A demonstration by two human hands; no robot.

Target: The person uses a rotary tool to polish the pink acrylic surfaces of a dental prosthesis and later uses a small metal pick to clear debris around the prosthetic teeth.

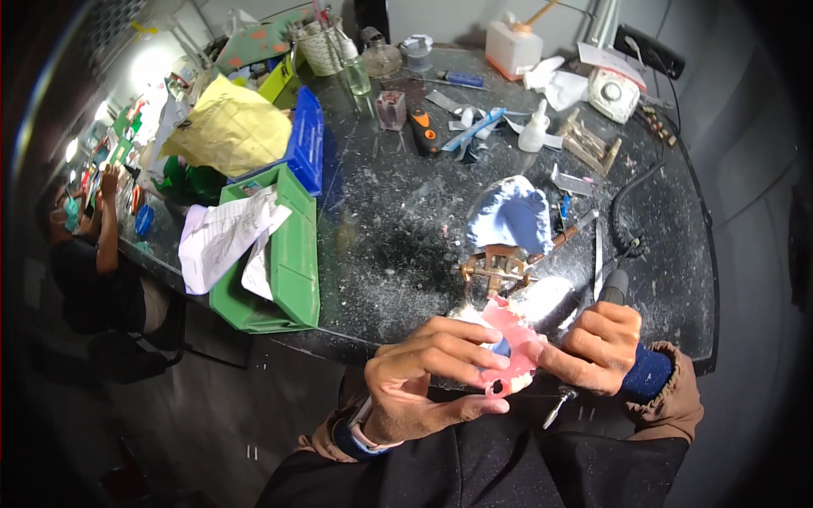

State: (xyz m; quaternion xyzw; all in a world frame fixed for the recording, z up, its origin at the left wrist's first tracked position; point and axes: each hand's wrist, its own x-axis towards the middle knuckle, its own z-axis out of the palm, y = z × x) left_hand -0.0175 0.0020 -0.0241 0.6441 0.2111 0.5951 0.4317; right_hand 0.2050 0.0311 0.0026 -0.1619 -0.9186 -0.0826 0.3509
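- Holding pink denture plate (508,323) in left hand (408,366), head view: pinching narrow, with thumb below and fingers on top.
- Wrapping right hand (600,345) in a tight fist round dark-gripped rotary handpiece (615,289), with metal bur (555,411) sticking out toward lower edge, apart from plate.
- Bringing right fingertips right up to plate's right edge; can't tell if pressing.
- Positioning plate near the front edge of black workbench (381,258), just on the near side of brass-coloured articulator (498,271).
- Seeing plaster cast (508,212) just beyond articulator, coiled black cable (625,227) to its right.
- Noting orange-and-black knife handle (423,132) and white dropper bottle (533,134) farther back.
- Noting green bin (306,267) with paper sheets (227,234) at left, blue bin (311,144) behind.
- Spotting masked co-worker (93,288) at far left.
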